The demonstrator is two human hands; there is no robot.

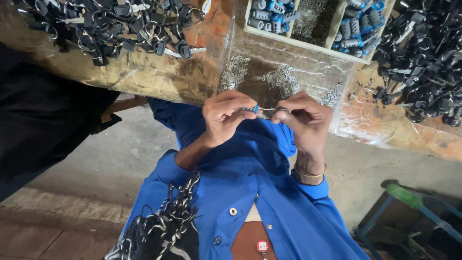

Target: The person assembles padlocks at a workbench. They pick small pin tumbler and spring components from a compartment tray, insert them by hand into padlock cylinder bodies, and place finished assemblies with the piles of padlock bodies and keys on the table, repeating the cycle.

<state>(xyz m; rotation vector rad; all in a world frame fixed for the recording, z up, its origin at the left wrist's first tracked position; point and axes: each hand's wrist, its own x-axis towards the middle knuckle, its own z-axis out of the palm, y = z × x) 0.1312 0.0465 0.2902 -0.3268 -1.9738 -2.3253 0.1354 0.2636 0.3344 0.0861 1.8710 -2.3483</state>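
Observation:
Both my hands are raised in front of my blue shirt (250, 183), just before the edge of the workbench (159, 77). My left hand (222, 118) pinches a small blue and black lock part (253, 109) between thumb and forefinger. My right hand (304, 120), with a thin gold bangle (310, 173) on the wrist, grips a small metal key with a ring (275, 110). The key's tip meets the lock part between the two hands. My fingers hide most of both pieces.
Heaps of black-headed keys lie at the bench's left (120, 24) and right (423, 58). A wooden tray (308, 45) holds blue and black lock cylinders (358, 26). Small metal bits (281, 79) sit on clear plastic. A dark garment (43, 120) hangs left, a blue stool (414, 212) stands right.

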